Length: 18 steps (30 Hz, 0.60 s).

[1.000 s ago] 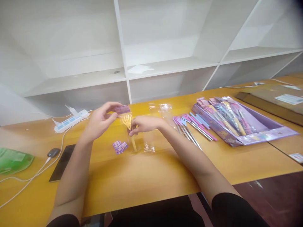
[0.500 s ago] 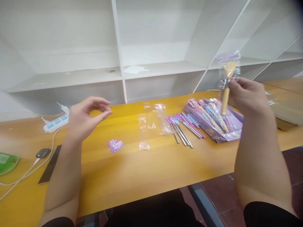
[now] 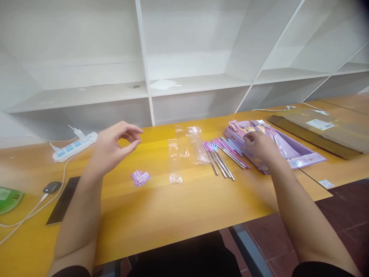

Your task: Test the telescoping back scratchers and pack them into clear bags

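My left hand [image 3: 117,144] hovers over the left part of the wooden table, fingers curled with a gap between thumb and fingertips, holding nothing. My right hand [image 3: 262,146] is above the purple box [image 3: 307,152], its fingertips bent; whether anything is between them cannot be made out. Bagged items [image 3: 240,126] lie in the box, partly hidden by that hand. Left of the box are metal rods with pink and blue hand-shaped ends [image 3: 223,163] and pink and blue tubes [image 3: 232,147]. Clear plastic sleeves [image 3: 175,161] lie mid-table, and small purple cards [image 3: 140,178] nearer my left hand.
A flat cardboard box [image 3: 319,129] lies at the right. On the left are a white power strip [image 3: 75,148] with cables, a black earbud-like case [image 3: 52,187], a dark flat device [image 3: 63,204] and a green object [image 3: 10,199]. White shelves [image 3: 190,82] stand behind.
The bagged item with a wooden handle is no longer held up in my right hand, which has moved down and left over the purple box. My left hand has shifted slightly right.
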{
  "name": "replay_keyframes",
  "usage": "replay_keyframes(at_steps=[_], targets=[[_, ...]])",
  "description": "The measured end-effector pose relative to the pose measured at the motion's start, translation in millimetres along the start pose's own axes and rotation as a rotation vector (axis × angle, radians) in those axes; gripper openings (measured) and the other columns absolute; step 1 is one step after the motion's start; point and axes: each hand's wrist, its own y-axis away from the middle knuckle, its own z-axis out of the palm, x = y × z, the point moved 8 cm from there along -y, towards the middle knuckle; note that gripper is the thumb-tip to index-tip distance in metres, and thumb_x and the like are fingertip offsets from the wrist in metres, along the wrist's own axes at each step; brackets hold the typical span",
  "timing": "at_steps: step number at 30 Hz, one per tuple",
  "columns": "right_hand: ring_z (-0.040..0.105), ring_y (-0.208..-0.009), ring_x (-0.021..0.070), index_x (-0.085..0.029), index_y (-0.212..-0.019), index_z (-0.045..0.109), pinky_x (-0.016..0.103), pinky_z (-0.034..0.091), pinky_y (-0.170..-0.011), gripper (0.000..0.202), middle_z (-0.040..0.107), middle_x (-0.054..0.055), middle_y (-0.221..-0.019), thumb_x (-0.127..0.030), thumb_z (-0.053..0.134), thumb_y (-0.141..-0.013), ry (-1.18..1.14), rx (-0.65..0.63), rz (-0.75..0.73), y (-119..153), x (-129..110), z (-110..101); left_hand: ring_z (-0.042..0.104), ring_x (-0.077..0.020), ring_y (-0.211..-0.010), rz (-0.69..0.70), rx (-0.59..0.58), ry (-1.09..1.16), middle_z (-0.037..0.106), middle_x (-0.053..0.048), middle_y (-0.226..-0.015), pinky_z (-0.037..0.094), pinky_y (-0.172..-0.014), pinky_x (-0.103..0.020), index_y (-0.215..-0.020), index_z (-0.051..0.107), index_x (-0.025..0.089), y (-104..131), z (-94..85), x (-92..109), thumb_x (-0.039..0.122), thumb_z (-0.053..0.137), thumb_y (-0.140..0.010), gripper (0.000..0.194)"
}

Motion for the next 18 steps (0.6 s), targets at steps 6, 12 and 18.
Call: replay_keyframes(at_steps=[6, 12, 18], targets=[[0.066, -0.078, 0.0235, -0.02, -0.09, 0.073, 0.034, 0.04, -0.073, 0.024, 0.077, 0.012, -0.089, -0.038, 0.066, -0.104, 0.031, -0.398, -0.143, 44, -59, 72, 0.071, -0.0175, -0.088, -0.006, -0.102, -0.059, 0.073, -0.001, -0.096, 0.06, -0.087, -0.033, -0.113, 0.073, 0.025, 0, 8.9, 3, 0.025, 0.068, -0.093, 0.02], [0.065, -0.074, 0.0226, -0.02, -0.086, 0.068, 0.033, 0.038, -0.069, 0.032, 0.075, 0.011, -0.084, -0.041, 0.061, -0.108, 0.084, -0.465, -0.125, 49, -65, 87, 0.071, -0.0158, -0.083, -0.031, -0.193, -0.09, 0.07, 0.003, -0.083, 0.057, -0.078, -0.027, -0.11, 0.071, 0.026, 3, 20.0, -1, 0.022, 0.066, -0.089, 0.022], [0.064, -0.069, 0.0215, -0.022, -0.075, 0.061, 0.033, 0.042, -0.069, 0.044, 0.074, 0.011, -0.077, -0.045, 0.05, -0.11, -0.003, -0.498, -0.1, 52, -64, 83, 0.073, -0.0147, -0.083, -0.028, -0.251, -0.095, 0.075, 0.004, -0.085, 0.056, -0.075, -0.025, -0.116, 0.069, 0.026, 6, 23.5, 3, 0.03, 0.069, -0.095, 0.021]])
